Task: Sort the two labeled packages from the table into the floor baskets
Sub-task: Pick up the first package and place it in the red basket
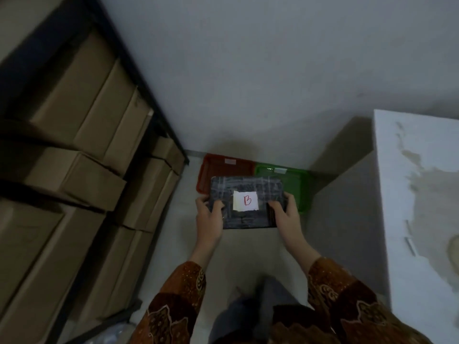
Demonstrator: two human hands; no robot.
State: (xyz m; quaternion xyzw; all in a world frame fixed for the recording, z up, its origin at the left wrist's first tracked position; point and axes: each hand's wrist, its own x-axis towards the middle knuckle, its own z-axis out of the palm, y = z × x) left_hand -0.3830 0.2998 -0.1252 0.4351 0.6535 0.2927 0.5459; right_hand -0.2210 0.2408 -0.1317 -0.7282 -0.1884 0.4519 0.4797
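I hold a dark, tape-wrapped package [246,187] flat in front of me, with a white label [246,200] marked "B" in red on its top. My left hand [209,217] grips its left edge and my right hand [285,211] grips its right edge. The package hangs over two floor baskets against the wall: a red basket [223,163] to the left and a green basket [295,176] to the right. It hides most of both basket interiors. Each basket has a small white tag on its far rim; their writing is too small to read.
A black metal shelf [139,78] stacked with cardboard boxes [82,120] fills the left side. A white table [417,194] with a worn top stands on the right. Light floor runs between them, with my legs [260,306] below.
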